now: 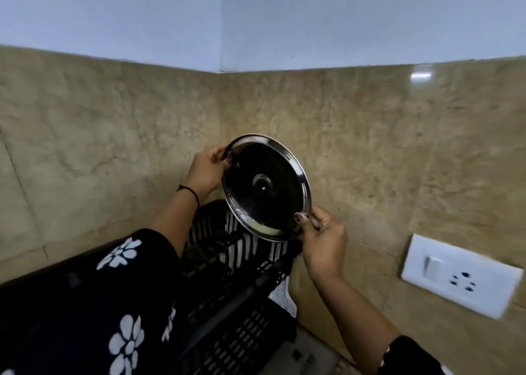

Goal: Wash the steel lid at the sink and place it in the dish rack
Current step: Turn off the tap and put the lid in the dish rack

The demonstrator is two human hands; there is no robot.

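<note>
You have the steel lid (266, 188) in both hands, held up on edge in the air above the far end of the black dish rack (227, 260), in front of the tiled wall corner. Your left hand (206, 172) is closed on the lid's upper left rim, fingers curled over the edge; your right hand (321, 235) pinches the lower right rim, thumb on the face turned towards you. The lid is tilted, with its centre knob fitting visible and a wet-looking smear near the bottom rim. No sink or tap is in view, so the washing looks finished and you seem to be at the placing step. The next move calls for lowering the lid's bottom edge into the slotted rack just beneath it, keeping it on edge so it can lean against the rack's far wall or sit between the ribs. Loosen one hand only once the rim is seated, since a wet steel rim may slide. Keep it away from the wall socket (461, 275) on your right.
</note>
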